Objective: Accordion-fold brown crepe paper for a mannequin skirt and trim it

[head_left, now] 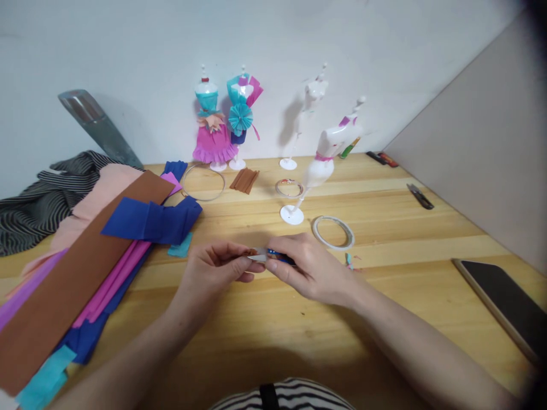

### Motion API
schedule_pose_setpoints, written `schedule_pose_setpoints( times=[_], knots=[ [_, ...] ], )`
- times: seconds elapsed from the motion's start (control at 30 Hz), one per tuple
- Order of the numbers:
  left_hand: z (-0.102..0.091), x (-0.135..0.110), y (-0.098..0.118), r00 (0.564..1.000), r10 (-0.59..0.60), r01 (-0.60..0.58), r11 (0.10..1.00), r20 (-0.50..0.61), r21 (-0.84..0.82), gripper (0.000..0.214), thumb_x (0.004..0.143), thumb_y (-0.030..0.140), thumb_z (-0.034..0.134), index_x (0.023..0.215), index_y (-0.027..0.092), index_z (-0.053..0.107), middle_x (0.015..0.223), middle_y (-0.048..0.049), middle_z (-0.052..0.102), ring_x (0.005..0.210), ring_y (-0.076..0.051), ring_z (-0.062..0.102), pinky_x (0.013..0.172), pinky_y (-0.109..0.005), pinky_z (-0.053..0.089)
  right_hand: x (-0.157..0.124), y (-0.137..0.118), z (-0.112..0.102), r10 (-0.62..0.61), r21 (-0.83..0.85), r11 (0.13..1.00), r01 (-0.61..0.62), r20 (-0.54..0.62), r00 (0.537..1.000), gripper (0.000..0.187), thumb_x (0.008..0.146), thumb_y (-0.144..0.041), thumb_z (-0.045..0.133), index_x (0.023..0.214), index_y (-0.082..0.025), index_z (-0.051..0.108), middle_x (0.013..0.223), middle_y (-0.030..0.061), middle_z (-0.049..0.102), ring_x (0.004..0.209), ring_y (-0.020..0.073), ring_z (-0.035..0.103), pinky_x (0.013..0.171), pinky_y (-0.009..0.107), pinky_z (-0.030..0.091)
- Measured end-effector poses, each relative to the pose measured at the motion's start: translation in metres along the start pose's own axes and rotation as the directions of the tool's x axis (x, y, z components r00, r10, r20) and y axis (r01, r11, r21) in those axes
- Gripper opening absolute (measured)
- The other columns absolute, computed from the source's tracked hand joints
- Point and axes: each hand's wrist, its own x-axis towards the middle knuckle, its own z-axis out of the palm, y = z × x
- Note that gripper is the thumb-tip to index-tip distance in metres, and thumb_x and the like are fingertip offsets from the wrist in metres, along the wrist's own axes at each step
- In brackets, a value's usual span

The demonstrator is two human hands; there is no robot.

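Note:
In the middle, just above the wooden table, my two hands meet. My left hand is closed, pinching a small brown piece of paper mostly hidden by the fingers. Wrapped around blue-handled scissors, my right hand points their silver blades left, at the brown piece. Whether the blades touch it is too small to tell. Just behind the hands stands a small white dress form with pink bands at neck and waist. Beside my right hand lies a white tape roll.
Brown, blue and pink crepe paper covers the left side. Two dressed forms and a bare one stand along the wall. A pleated brown strip lies before them. Right: black snips and a phone.

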Motion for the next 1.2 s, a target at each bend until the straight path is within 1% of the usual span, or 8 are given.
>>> schedule_pose_setpoints(
  times=[0.2,0.43,0.57,0.77,0.93,1.07,1.2],
  knots=[
    [0.001,-0.001,-0.002,0.999,-0.023,0.024,0.999,-0.037,0.026,0.020,0.058,0.025,0.082,0.069,0.014,0.069,0.070,-0.0049,0.075,0.066,-0.018,0.072,0.058,-0.022,0.056,-0.001,-0.004,0.006,0.031,-0.050,0.998,-0.031,-0.001,1.000,0.027,0.093,-0.034,0.039,0.073,-0.018,0.047,0.061,-0.0010,0.045,0.051,0.0103,0.036,0.052,0.025,0.024],
    [0.003,0.000,0.000,0.997,0.013,-0.008,0.998,-0.076,0.065,0.016,0.057,0.022,0.080,0.066,0.014,0.070,0.067,-0.0031,0.074,0.057,-0.014,0.068,0.056,-0.022,0.056,-0.001,-0.006,0.011,0.096,0.009,0.995,-0.097,0.029,0.995,0.030,0.095,-0.036,0.037,0.075,-0.017,0.048,0.062,-0.0004,0.048,0.052,0.0101,0.040,0.052,0.025,0.023],
    [0.003,-0.001,0.003,0.998,0.016,-0.012,0.997,-0.061,0.073,0.015,0.057,0.021,0.080,0.065,0.014,0.070,0.065,-0.0024,0.073,0.055,-0.012,0.067,0.056,-0.020,0.056,-0.001,-0.006,0.014,0.110,0.067,0.991,-0.113,0.044,0.993,0.035,0.096,-0.040,0.034,0.073,-0.017,0.047,0.062,-0.0005,0.047,0.053,0.0099,0.041,0.052,0.025,0.024],
    [0.002,-0.001,0.006,0.999,-0.001,0.005,0.996,-0.045,0.090,0.017,0.056,0.023,0.080,0.064,0.014,0.068,0.064,-0.0038,0.073,0.061,-0.018,0.070,0.055,-0.022,0.055,0.000,-0.003,0.017,0.105,0.121,0.987,-0.109,0.043,0.994,0.041,0.097,-0.045,0.031,0.072,-0.017,0.047,0.062,-0.0008,0.047,0.052,0.0093,0.038,0.052,0.024,0.025],
    [0.000,0.000,0.004,0.999,-0.024,0.026,0.997,-0.023,0.074,0.018,0.057,0.024,0.081,0.066,0.014,0.068,0.064,-0.0042,0.073,0.062,-0.018,0.071,0.056,-0.022,0.054,0.000,0.001,0.019,0.083,0.139,0.986,-0.087,0.033,0.996,0.042,0.097,-0.046,0.031,0.072,-0.017,0.048,0.062,-0.0012,0.046,0.053,0.0092,0.038,0.052,0.024,0.025],
    [-0.002,0.002,0.002,1.000,-0.020,0.020,0.997,0.007,0.069,0.016,0.060,0.023,0.079,0.066,0.014,0.068,0.064,-0.0042,0.073,0.063,-0.018,0.071,0.057,-0.021,0.054,0.002,0.005,0.020,0.072,0.140,0.987,-0.076,0.032,0.997,0.041,0.097,-0.045,0.032,0.071,-0.018,0.047,0.060,-0.0024,0.044,0.052,0.0093,0.037,0.053,0.024,0.026],
    [-0.005,0.004,0.002,0.999,-0.020,0.018,0.998,0.036,0.052,0.016,0.060,0.023,0.081,0.067,0.014,0.070,0.065,-0.0042,0.074,0.062,-0.016,0.071,0.057,-0.019,0.054,0.003,0.006,0.022,0.044,0.158,0.987,-0.043,0.001,0.999,0.040,0.097,-0.045,0.033,0.070,-0.018,0.046,0.060,-0.0033,0.042,0.051,0.0088,0.036,0.051,0.024,0.024]
  ],
)
